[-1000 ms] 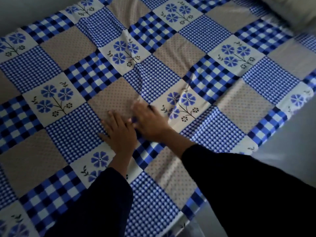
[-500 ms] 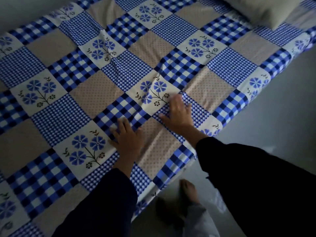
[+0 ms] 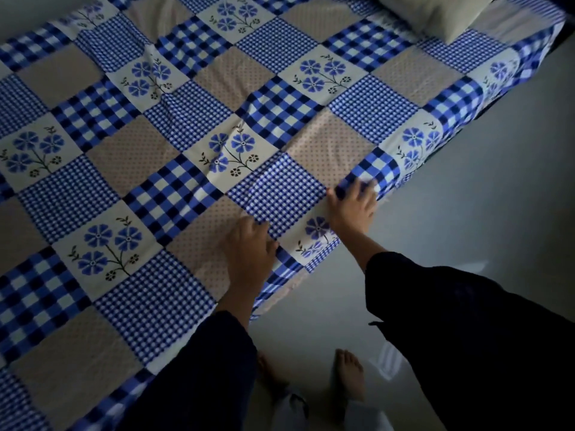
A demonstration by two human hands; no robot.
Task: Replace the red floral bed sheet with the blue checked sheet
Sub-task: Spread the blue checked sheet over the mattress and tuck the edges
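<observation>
The blue checked sheet, a patchwork of blue checks, beige dotted squares and blue flowers, lies spread over the whole bed. My left hand sits on it near the bed's near edge, with its fingers curled into the fabric and a crease running up from the knuckles. My right hand lies further right along the same edge. Its fingers are spread flat and blurred, pressing on a dark checked patch where the sheet drops over the side. No red floral sheet is in view.
A pale pillow lies at the bed's far right end. Grey floor runs along the bed's right side. My bare feet stand on it close to the bed edge.
Both hands have slid across the sheet from the bed's middle to its near edge. The left hand's fingers, flat before, are now curled. The view has pulled back, showing floor and feet.
</observation>
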